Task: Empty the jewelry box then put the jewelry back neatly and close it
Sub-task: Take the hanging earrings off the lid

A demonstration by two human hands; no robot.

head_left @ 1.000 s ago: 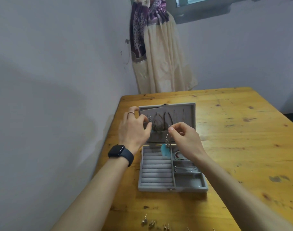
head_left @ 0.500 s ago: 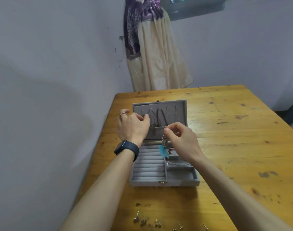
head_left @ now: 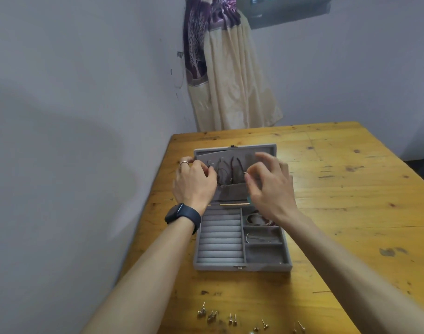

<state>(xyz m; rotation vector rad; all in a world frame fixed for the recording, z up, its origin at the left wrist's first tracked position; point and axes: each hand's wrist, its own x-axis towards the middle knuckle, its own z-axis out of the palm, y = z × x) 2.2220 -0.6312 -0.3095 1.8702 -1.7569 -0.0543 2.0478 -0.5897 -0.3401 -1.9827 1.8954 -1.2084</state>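
At the jewelry box (head_left: 242, 267) lid (head_left: 230, 192), the left hand (head_left: 194, 184) grip curls, hold unclear; the right hand (head_left: 271, 189) grip pinches an earring (head_left: 245, 174).

The right hand (head_left: 271, 189) rises from over the hinge to the face of the open lid (head_left: 240, 155); the feather earring (head_left: 249, 198) it pinches, earlier dangling in plain view, now shows only as a teal sliver under the palm; more stud earrings (head_left: 232, 319) come into view along the table's (head_left: 339, 189) near edge.
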